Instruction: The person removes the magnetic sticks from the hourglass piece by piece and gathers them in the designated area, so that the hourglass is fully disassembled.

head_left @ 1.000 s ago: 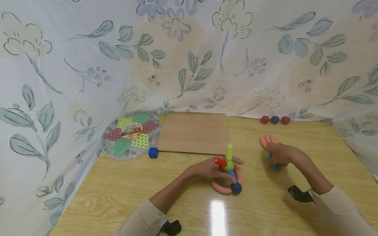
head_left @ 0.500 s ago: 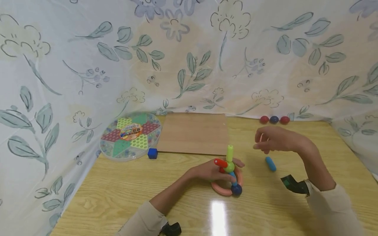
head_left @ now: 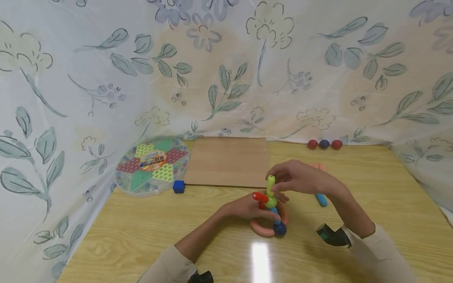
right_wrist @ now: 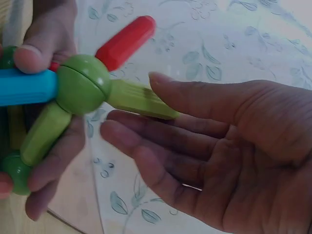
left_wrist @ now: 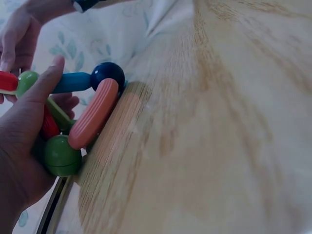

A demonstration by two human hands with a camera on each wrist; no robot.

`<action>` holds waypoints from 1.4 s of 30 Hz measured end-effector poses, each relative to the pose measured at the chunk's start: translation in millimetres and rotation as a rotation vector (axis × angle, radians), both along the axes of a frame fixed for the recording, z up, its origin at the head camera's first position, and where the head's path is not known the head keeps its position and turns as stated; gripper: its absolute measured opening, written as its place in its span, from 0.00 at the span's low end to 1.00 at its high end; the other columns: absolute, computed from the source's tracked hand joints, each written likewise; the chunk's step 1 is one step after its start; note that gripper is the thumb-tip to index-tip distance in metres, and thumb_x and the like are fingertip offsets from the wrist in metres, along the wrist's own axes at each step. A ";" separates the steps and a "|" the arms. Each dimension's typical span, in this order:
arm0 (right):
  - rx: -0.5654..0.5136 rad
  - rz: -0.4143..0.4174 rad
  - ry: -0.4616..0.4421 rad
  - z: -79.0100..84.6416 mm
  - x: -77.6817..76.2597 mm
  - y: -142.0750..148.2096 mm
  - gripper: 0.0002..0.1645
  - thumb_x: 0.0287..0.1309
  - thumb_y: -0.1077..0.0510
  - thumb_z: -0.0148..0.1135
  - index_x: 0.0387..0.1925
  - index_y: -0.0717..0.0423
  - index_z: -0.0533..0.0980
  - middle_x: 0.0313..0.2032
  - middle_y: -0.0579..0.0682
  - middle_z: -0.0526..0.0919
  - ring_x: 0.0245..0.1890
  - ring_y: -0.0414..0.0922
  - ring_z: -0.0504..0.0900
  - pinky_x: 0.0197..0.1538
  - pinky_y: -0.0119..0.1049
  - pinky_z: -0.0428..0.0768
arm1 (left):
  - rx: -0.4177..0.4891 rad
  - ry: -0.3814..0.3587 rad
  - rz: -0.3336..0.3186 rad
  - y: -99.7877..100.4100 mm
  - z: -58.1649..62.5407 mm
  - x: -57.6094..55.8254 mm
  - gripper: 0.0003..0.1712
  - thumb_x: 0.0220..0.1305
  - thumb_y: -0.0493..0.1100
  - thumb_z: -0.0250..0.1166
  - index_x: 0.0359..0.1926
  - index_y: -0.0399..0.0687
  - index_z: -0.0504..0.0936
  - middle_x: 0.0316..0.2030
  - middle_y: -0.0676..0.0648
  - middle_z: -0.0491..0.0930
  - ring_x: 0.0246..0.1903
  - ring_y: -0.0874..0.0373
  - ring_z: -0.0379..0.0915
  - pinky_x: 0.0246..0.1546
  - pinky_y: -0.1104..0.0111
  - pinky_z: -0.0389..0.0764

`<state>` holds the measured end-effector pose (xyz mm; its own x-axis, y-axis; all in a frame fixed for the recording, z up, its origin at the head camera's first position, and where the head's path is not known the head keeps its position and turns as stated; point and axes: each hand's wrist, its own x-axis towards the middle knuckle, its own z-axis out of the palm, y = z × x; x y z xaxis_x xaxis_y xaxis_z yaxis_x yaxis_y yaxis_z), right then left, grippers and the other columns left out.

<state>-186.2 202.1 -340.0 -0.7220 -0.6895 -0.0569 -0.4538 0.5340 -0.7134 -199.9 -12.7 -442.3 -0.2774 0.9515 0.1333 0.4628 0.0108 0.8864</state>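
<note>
the right hand (head_left: 299, 177) has left the loose blue rod (head_left: 321, 199) — half-open fingers flank the lime rod (head_left: 271, 181), grip unclear — joining the left hand (head_left: 247, 207), curled round the rod-and-ball model (head_left: 271, 203).

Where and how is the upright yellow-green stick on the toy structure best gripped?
Probably a pinch on the upper part of the upright yellow-green stick, coming from the person's right. Its top end is free, while its lower end meets the green ball. The red stick juts leftward, and the left hand holds the toy structure from that side.
</note>
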 end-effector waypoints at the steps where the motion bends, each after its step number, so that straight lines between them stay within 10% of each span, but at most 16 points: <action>1: -0.003 0.001 0.012 -0.9 -0.4 -1.6 0.16 0.70 0.59 0.66 0.54 0.63 0.81 0.43 0.51 0.92 0.43 0.44 0.90 0.44 0.30 0.85 | 0.000 0.004 -0.003 -1.4 2.3 0.8 0.17 0.76 0.36 0.62 0.58 0.28 0.78 0.57 0.32 0.84 0.74 0.47 0.68 0.79 0.69 0.60; 9: -0.028 0.035 -0.020 -1.3 -0.9 -4.6 0.14 0.69 0.63 0.65 0.53 0.65 0.77 0.32 0.54 0.89 0.29 0.38 0.84 0.39 0.32 0.83 | 0.046 -0.013 -0.091 0.8 1.3 -3.0 0.12 0.77 0.33 0.59 0.52 0.27 0.81 0.47 0.33 0.87 0.70 0.43 0.72 0.81 0.65 0.58; 22: -0.060 -0.009 0.028 -5.0 9.2 -10.8 0.09 0.67 0.71 0.64 0.46 0.62 0.77 0.25 0.50 0.83 0.21 0.33 0.72 0.29 0.30 0.76 | 0.027 -0.079 -0.055 -0.6 4.0 3.8 0.14 0.76 0.33 0.59 0.55 0.25 0.77 0.51 0.28 0.84 0.76 0.38 0.62 0.84 0.62 0.51; 29: -0.048 -0.059 0.046 -4.2 10.0 -11.9 0.09 0.65 0.72 0.64 0.45 0.63 0.78 0.32 0.52 0.88 0.26 0.37 0.79 0.32 0.30 0.79 | 0.043 -0.082 -0.088 1.0 3.3 0.8 0.13 0.77 0.32 0.58 0.53 0.23 0.79 0.50 0.27 0.84 0.77 0.33 0.56 0.85 0.58 0.48; 36: -0.045 -0.184 0.095 6.2 12.7 -2.1 0.11 0.66 0.73 0.62 0.49 0.64 0.76 0.41 0.56 0.88 0.38 0.46 0.91 0.39 0.32 0.85 | 0.151 0.053 -0.131 9.3 1.9 -2.9 0.07 0.72 0.29 0.62 0.46 0.24 0.81 0.44 0.28 0.87 0.57 0.33 0.79 0.82 0.56 0.59; 42: 0.019 -0.189 0.149 23.9 13.6 22.3 0.16 0.70 0.68 0.62 0.57 0.62 0.77 0.43 0.53 0.87 0.34 0.37 0.88 0.36 0.33 0.83 | 0.123 0.047 -0.059 3.8 0.9 -2.2 0.07 0.70 0.30 0.65 0.45 0.27 0.81 0.48 0.28 0.86 0.67 0.32 0.72 0.81 0.56 0.62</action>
